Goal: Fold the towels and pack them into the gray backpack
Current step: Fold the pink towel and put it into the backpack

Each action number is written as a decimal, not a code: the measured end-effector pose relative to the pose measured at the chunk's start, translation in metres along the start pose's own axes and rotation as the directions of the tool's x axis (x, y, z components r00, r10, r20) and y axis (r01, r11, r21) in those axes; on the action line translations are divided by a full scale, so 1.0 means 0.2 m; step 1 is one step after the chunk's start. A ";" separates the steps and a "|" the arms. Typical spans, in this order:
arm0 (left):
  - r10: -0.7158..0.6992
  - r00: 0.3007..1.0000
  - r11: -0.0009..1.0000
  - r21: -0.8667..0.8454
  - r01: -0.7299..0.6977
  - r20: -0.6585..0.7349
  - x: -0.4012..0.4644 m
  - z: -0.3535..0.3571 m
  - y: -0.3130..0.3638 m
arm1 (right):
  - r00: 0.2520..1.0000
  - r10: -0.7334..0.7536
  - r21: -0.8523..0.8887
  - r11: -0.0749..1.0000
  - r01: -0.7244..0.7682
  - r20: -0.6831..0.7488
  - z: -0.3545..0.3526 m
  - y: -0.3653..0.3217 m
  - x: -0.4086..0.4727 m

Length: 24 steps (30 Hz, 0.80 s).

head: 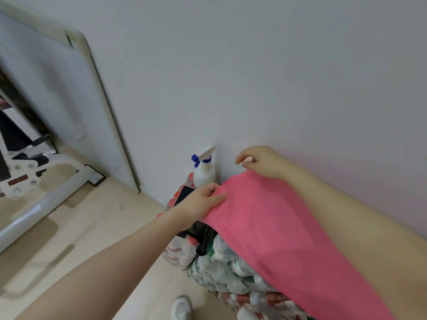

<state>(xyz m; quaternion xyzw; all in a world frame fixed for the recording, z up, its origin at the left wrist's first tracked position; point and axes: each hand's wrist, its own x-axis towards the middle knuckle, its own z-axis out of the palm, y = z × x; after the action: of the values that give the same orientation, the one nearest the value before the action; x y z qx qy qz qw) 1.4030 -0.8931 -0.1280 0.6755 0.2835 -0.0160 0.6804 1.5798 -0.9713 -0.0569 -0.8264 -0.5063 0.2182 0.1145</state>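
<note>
Far left, well away from both hands: white metal frame (34, 181) of some equipment, standing on the pale wooden floor (97, 229); behind it a tall white panel (69, 93) with rounded corner, leaning on the wall (254, 65).

Left hand (203, 204): reaching forward, thumb on top and fingers below, pinching the near corner of the pink towel (277, 239); fingers curled round the cloth edge.

Just behind the left fingers: a dark phone (183, 194) with red edge, lying tilted; partly hidden by the hand, so contact with the fingers not to tell.

Beyond the left fingers, close to the wall: white spray bottle (204, 172) with blue trigger and nozzle, upright.

Below the left hand: something black (203, 236), shape not clear, lying on shrink-wrapped packs of bottles (221, 269); some packs with red caps, some with green labels.

Pink towel: held up in the air between the two hands, top edge stretched from the left fingers to the right fingers, the rest hanging down toward the lower right and covering part of the bottle packs. Not folded.

Right hand (261, 161): higher and nearer to the wall than the left one, fingers bent, gripping the far corner of the towel between thumb and fingertips.

Bottom, under the arms: two white shoes (181, 307) on the floor, the right one mostly cut by the picture edge.

Gray backpack: not recognisable with certainty here.
</note>
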 end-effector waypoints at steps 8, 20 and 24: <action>0.304 0.936 0.921 0.304 -0.242 -0.177 -0.08 -0.01 0.15 | 0.854 -0.148 0.117 0.988 0.103 0.499 -0.04 -0.19 0.03; 0.214 0.971 0.961 -0.153 -0.229 -0.111 -0.21 0.00 0.33 | 0.983 0.044 -0.537 0.833 -0.136 -0.181 -0.33 0.19 -0.15; 0.216 0.961 0.953 -0.177 -0.245 -0.171 -0.23 -0.05 0.34 | 0.922 -0.035 -0.261 0.963 -0.073 -0.385 -0.30 0.15 -0.13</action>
<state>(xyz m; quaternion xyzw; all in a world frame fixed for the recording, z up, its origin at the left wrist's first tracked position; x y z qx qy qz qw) 1.3882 -0.8950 -0.0456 0.6327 0.2528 0.1424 0.7180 1.6215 -1.0062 -0.0103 -0.8659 -0.4906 -0.0191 0.0960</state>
